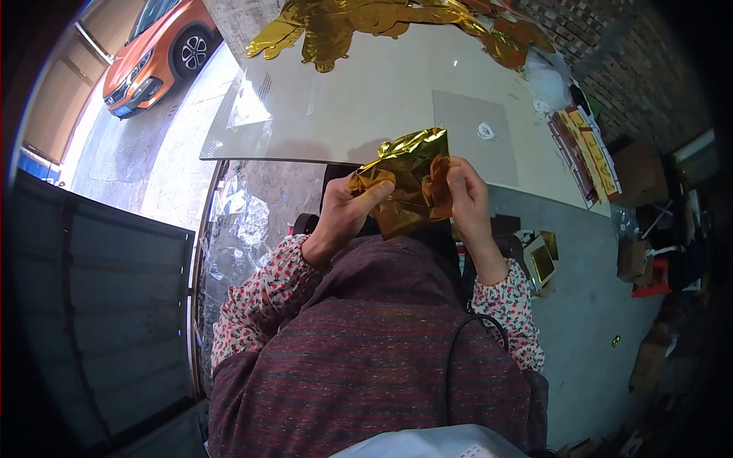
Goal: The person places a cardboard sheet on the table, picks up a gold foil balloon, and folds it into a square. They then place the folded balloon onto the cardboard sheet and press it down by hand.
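Note:
A crinkled gold foil balloon [408,172], flat and shiny along its top, hangs between my two hands just in front of the table edge. My left hand [355,204] pinches its left side, thumb lying over the foil. On the opposite side, my right hand [467,195] grips the foil between thumb and fingers. Its lower part drops to a point above my lap. More flat gold foil balloons [328,34] lie spread along the far side of the table.
The pale table [366,91] carries a grey sheet [473,145] with a small coil of white string [485,131]. Stacked printed packs [586,156] sit at its right end. Cardboard boxes [635,259] stand further right. An orange car [156,57] is outside, upper left, beyond a dark metal door [99,305].

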The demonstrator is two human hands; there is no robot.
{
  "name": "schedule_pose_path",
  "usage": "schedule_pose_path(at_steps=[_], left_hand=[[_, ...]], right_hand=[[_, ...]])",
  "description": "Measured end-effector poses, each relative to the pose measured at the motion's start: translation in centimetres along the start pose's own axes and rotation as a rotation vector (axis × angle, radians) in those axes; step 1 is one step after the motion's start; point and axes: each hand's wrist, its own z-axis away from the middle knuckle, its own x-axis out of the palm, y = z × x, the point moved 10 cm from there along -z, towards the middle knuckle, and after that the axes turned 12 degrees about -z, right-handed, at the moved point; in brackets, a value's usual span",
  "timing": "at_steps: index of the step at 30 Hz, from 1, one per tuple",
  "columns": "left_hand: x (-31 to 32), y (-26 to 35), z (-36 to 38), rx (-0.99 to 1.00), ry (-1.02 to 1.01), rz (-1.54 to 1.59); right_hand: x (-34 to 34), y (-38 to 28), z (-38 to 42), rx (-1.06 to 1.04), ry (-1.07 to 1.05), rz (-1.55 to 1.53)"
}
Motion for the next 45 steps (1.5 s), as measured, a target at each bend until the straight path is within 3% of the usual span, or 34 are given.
schedule_pose_path(at_steps=[3,9,14,17,18,25,30,31,33,39,45], left_hand=[[0.2,0.4,0.1,0.003,0.020,0.047],[0.9,1.6,0.6,-0.016,-0.019,0.060],[0.5,-1.1,0.8,-0.140,-0.090,0.127],[-0.8,1.7,0.5,-0.124,-0.074,-0.045],[-0.9,1.1,-0.5,-0.278,-0.084,0.112],[-1.1,1.3,-3.6,-0.169,-0.279,-0.310],[-1.5,-1.9,-3.5,-0.307,-0.224,0.083],[-0.7,-0.3,-2.6,-0.302,-0.279,0.130],[-0.7,-1.3,-1.1,-0.428,-0.182,0.139],[0.9,-1.9,-0.2,-0.266,-0.211,0.398],[4.4,-4.6,-0.1,-0.351,-0.155,0.891]], right_hand=[[-0.6,0.3,0.1,-0.045,-0.121,0.228],[-0.8,1.3,0.5,-0.071,-0.110,0.304],[-1.0,0.9,0.5,-0.061,-0.115,0.197],[-1.2,1.5,0.6,-0.016,-0.163,0.200],[-1.2,1.8,0.6,-0.007,-0.190,0.210],[-1.3,3.0,0.5,0.109,-0.238,0.300],[-3.2,5.2,-0.3,0.280,0.014,-0.095],[-3.2,5.0,-0.5,0.286,0.022,-0.140],[-3.1,4.7,-0.7,0.301,0.039,-0.231],[-3.1,5.8,-0.6,0.360,0.003,-0.219],[-0.9,7.5,0.4,0.439,-0.008,-0.429]])
